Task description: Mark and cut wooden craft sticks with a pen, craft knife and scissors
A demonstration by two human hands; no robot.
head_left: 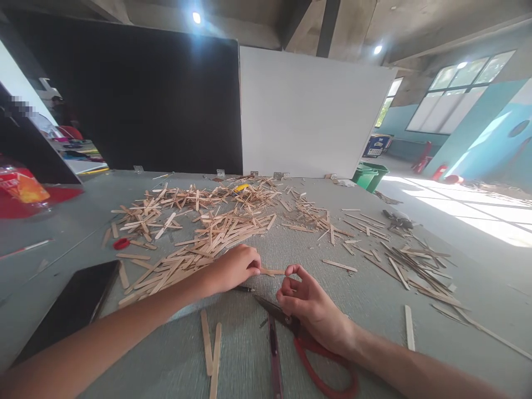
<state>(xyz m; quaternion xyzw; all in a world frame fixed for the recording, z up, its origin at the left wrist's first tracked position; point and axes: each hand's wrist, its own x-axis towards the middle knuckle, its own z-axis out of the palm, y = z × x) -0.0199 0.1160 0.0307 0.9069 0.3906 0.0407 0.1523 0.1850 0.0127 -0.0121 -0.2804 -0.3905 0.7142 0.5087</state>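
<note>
A short pale wooden craft stick [274, 272], perhaps with a split or a second sliver along it, spans the gap between my two hands. My left hand [238, 268] pinches its left end between thumb and fingers. At the other end, the curled fingers of my right hand [305, 299] close on the stick's tip; their exact hold is partly hidden. Beneath my right hand lie scissors with red handles [312, 370], their dark blades pointing left and slightly apart. A dark pen-like item [244, 288] rests below my left hand. A narrow purplish strip [275, 354] runs toward the front edge.
Heaps of craft sticks [224, 230] cover the table's middle, with more scattered sticks [415, 266] at right. Two sticks [206, 342] lie in front. A dark tablet or phone [70, 310], a red ring [121, 244] and a bottle [22, 185] are at left. Upright panels [307, 111] stand behind.
</note>
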